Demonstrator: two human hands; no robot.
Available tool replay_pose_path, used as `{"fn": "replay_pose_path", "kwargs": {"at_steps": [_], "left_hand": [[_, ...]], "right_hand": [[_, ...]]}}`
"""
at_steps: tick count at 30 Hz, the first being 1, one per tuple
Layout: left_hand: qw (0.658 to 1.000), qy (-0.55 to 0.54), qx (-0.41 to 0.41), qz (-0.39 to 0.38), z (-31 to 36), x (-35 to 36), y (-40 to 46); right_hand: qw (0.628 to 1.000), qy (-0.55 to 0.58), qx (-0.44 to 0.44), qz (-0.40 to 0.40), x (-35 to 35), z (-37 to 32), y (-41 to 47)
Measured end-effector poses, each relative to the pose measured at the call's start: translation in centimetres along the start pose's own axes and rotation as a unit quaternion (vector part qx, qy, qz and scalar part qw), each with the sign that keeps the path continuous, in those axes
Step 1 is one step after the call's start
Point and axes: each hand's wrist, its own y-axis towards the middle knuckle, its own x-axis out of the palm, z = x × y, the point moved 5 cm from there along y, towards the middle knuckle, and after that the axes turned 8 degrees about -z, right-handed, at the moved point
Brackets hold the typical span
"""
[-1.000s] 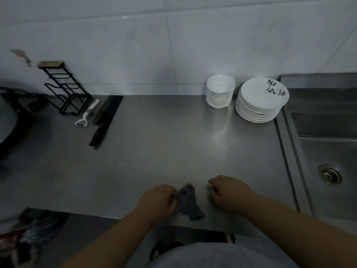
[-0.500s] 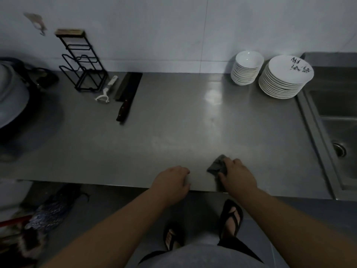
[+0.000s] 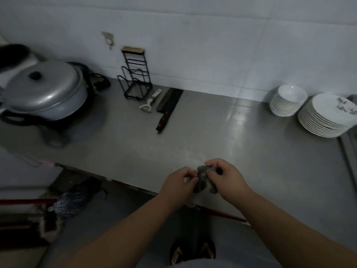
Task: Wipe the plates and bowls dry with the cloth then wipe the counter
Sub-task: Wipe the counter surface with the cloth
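Holding the grey cloth (image 3: 205, 180) bunched over the counter's (image 3: 212, 136) near edge: my right hand (image 3: 225, 176) pinches it, left hand (image 3: 179, 183) grips its left side. Bowls (image 3: 287, 102) and plates (image 3: 328, 117) stacked far right.

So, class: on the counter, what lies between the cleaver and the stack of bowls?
Nothing: in the head view, the stretch of counter between the cleaver and the stack of bowls is bare steel, showing only a light reflection.
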Motion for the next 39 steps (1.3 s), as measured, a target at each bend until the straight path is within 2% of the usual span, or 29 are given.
{"fn": "replay_pose_path", "kwargs": {"at_steps": [2,5,11,14,16,20,24,27,30,32,35,39], "left_hand": [[0.998,-0.017,-0.023,0.054,-0.7,-2.5,-0.8],[0.994,-0.035,-0.042,0.094,-1.7,-5.9,-2.2],[0.991,-0.035,-0.041,0.119,-1.3,-11.0,-4.9],[0.978,-0.136,-0.049,0.151,-2.3,-13.2,-6.4],[0.961,-0.208,-0.054,0.173,-3.4,-15.1,-7.3],[0.925,-0.321,-0.048,0.199,-6.3,-19.7,-8.5],[0.91,-0.36,-0.078,0.191,-10.6,-24.1,-9.0],[0.916,-0.354,-0.099,0.158,-14.0,-27.9,-9.8],[0.95,-0.232,-0.164,0.127,-17.0,-31.8,-11.1],[0.952,-0.196,-0.187,0.14,-18.9,-34.2,-11.7],[0.951,-0.199,-0.177,0.154,-21.4,-37.3,-12.1],[0.969,-0.146,-0.142,0.139,-23.0,-39.7,-12.0]], "right_hand": [[0.999,0.026,0.0,-0.021,0.7,-2.3,0.9],[0.995,0.058,0.002,-0.079,2.4,-5.7,2.3],[0.979,-0.025,-0.051,-0.195,7.3,-12.9,4.0],[0.975,0.011,-0.049,-0.215,10.1,-15.6,5.2],[0.969,0.084,-0.025,-0.233,12.2,-17.2,6.2],[0.924,0.238,0.042,-0.296,17.5,-18.9,7.7],[0.933,0.188,0.098,-0.292,24.0,-18.2,8.7],[0.945,0.148,0.093,-0.275,28.9,-19.0,9.0],[0.966,0.091,0.063,-0.235,33.1,-20.4,10.2],[0.974,0.045,0.047,-0.218,35.6,-21.3,11.0],[0.976,0.008,0.025,-0.216,38.7,-22.5,11.7],[0.973,0.075,0.029,-0.218,41.8,-23.2,12.7]]}}
